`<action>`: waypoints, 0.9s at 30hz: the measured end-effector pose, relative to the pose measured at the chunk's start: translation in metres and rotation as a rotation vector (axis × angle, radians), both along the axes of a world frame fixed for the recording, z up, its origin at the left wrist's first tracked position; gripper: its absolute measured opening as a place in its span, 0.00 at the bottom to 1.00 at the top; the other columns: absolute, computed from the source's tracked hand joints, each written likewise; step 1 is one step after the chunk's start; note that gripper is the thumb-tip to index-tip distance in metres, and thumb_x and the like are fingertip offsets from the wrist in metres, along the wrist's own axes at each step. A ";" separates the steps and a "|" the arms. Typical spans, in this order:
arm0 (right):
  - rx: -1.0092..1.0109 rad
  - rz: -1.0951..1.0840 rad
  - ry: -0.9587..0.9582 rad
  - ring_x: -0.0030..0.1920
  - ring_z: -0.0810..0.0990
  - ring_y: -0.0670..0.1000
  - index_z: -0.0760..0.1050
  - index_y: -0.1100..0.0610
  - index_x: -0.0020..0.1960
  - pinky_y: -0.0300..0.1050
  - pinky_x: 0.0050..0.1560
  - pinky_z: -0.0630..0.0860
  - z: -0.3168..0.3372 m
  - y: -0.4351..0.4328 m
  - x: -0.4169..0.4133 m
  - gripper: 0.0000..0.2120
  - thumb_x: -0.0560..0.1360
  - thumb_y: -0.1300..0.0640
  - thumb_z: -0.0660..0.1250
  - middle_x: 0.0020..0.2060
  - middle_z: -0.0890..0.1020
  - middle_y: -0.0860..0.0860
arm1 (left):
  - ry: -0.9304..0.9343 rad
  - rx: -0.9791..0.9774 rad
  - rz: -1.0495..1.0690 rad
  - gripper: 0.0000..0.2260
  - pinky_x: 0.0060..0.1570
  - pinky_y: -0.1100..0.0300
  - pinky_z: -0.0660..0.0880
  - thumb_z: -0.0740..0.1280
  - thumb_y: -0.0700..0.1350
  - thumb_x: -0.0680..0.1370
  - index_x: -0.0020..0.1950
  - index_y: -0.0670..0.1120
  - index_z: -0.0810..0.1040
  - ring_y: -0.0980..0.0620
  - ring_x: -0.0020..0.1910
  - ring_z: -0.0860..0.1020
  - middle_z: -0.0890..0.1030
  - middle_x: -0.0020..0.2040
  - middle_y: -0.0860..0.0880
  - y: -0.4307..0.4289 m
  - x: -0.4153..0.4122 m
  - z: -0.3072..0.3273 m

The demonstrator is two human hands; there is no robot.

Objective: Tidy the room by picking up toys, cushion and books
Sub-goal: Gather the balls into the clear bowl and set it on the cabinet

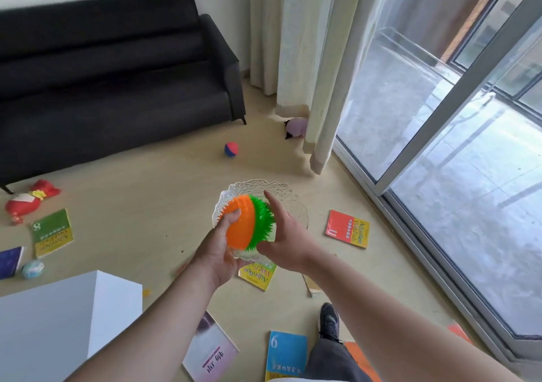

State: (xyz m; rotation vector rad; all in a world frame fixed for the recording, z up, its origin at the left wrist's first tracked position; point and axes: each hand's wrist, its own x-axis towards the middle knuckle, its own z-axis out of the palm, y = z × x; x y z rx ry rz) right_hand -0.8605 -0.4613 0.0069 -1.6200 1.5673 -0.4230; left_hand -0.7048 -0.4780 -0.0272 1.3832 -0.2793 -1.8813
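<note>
glass dish [258, 188]: its near part hidden behind the spiky ball [249, 223] and both hands.
yellow book [256, 276]: far end hidden beneath the dish and the hands.
purple toy [294, 126]: right side tucked behind the curtain [308, 59]; kind cannot be told.
dark blue book [10, 261]: cut off by the left edge.
sofa [111, 73]: left end beyond the left edge.
blue book [286, 355]: near end cut off by the bottom edge; small print unreadable.
orange item [457, 332]: near right, too little shows to name.
</note>
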 end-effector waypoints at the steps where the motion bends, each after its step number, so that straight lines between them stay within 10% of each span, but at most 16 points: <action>1: 0.003 -0.017 -0.021 0.73 0.69 0.56 0.46 0.45 0.82 0.49 0.67 0.70 -0.002 -0.014 -0.018 0.48 0.71 0.59 0.71 0.75 0.68 0.54 | 0.001 -0.013 -0.016 0.19 0.58 0.39 0.76 0.71 0.54 0.74 0.62 0.49 0.79 0.41 0.56 0.81 0.85 0.54 0.43 -0.011 -0.015 -0.003; 14: -0.120 -0.054 0.009 0.71 0.73 0.51 0.66 0.51 0.77 0.45 0.69 0.70 0.012 -0.188 -0.186 0.30 0.75 0.63 0.63 0.72 0.74 0.50 | 0.167 -0.069 0.149 0.29 0.60 0.39 0.74 0.66 0.60 0.72 0.70 0.50 0.75 0.41 0.65 0.77 0.80 0.65 0.44 -0.171 -0.164 -0.010; 27: -0.096 0.054 0.106 0.68 0.74 0.54 0.69 0.51 0.74 0.42 0.61 0.71 -0.037 -0.438 -0.190 0.25 0.79 0.65 0.55 0.69 0.76 0.54 | 0.119 -0.016 0.211 0.28 0.48 0.44 0.75 0.67 0.62 0.67 0.64 0.50 0.78 0.46 0.48 0.86 0.86 0.54 0.46 -0.385 -0.154 -0.080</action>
